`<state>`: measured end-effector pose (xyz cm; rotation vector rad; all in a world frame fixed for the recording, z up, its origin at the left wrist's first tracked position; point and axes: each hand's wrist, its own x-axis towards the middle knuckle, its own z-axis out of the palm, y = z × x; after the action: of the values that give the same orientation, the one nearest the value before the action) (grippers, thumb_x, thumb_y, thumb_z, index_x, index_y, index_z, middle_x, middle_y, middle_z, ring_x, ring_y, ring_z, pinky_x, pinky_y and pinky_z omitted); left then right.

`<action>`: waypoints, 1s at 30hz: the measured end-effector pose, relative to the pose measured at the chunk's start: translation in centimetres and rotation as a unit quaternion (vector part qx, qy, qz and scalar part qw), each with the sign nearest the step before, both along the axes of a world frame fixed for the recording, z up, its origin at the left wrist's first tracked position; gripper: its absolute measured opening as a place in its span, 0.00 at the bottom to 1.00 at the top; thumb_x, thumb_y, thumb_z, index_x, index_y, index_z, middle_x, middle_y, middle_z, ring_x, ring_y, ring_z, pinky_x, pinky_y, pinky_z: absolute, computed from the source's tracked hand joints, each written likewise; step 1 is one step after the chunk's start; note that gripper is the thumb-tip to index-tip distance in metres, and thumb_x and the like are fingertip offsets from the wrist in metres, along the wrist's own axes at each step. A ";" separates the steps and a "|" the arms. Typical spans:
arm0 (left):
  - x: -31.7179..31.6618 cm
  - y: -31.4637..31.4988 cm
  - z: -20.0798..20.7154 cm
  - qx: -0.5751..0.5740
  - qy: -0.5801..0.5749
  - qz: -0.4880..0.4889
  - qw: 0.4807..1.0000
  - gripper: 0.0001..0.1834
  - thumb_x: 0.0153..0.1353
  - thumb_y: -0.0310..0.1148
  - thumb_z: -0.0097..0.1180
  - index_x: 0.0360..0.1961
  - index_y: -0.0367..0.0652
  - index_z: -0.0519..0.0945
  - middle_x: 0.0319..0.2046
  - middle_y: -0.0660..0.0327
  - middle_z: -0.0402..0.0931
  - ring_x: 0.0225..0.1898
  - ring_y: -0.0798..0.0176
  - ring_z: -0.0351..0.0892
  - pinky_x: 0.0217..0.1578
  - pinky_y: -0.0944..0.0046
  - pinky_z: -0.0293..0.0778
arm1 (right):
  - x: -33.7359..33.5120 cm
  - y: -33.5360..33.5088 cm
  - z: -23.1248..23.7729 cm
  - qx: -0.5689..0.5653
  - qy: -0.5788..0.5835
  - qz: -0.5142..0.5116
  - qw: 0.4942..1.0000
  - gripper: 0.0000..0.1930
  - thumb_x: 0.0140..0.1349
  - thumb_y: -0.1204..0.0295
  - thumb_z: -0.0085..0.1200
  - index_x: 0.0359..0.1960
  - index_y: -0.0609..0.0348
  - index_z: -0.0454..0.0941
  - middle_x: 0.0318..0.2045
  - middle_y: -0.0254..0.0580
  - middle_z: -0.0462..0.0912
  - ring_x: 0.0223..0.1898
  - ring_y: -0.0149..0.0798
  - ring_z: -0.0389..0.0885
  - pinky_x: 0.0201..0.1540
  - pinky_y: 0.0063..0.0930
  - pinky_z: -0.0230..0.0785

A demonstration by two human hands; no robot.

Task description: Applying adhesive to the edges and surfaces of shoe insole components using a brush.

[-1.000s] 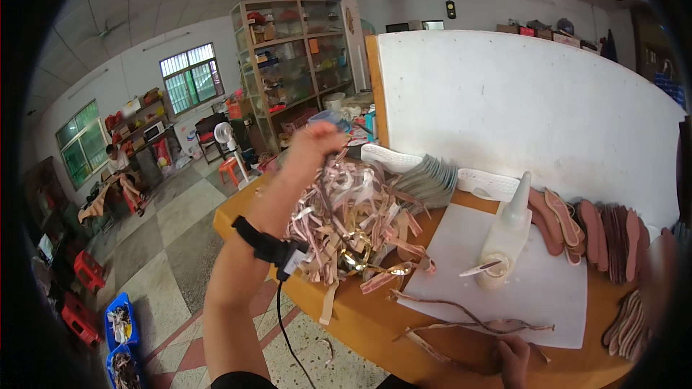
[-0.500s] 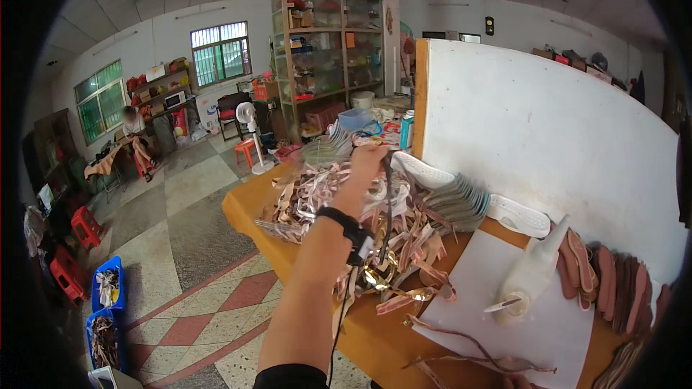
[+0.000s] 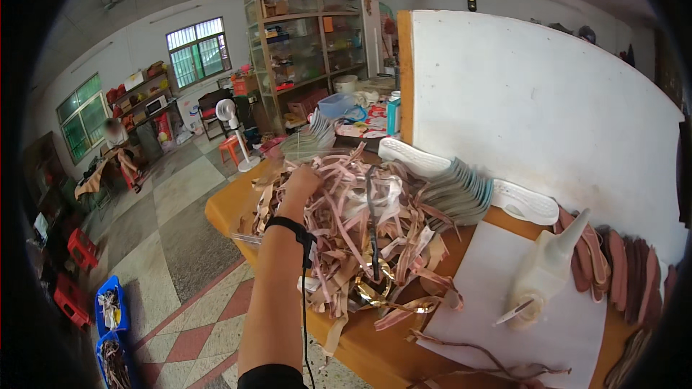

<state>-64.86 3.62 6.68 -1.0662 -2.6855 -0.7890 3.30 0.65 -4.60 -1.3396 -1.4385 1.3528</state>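
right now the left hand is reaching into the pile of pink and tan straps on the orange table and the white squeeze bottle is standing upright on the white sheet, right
Not quite. The head view shows the white squeeze bottle lying tilted over on the white sheet, not upright. The rest holds: the left hand is reaching into the pile of pink and tan straps on the orange table.

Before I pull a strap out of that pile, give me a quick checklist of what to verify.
1. Left hand is at the strap pile: ok, it is buried among the pink and tan straps.
2. Grip on one single strap: cannot tell, the fingers are hidden by the straps.
3. Right hand placement: cannot tell, it is out of view.
4. Glue bottle out of the way: ok, it lies tipped on the white sheet, apart from the pile.
5. Stacked grey insoles separate from the pile: not ok, straps lie against them.
6. Pile away from the table edge: not ok, straps hang over it.
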 end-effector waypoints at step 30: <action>26.1 -4.3 7.8 0.208 -0.363 -0.332 0.845 0.07 0.50 0.25 0.54 0.31 0.35 0.76 0.18 0.64 0.72 0.13 0.77 0.60 0.13 0.77 0.53 | 2.4 -1.3 -0.2 0.263 -0.064 0.052 0.961 0.07 0.56 0.74 0.50 0.31 0.66 0.75 0.21 0.36 0.75 0.20 0.26 0.70 0.24 0.17 0.63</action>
<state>-38.79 -0.63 14.51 -1.8716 -2.3495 -2.1626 5.71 -0.65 -4.77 -1.0212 -1.8169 0.8615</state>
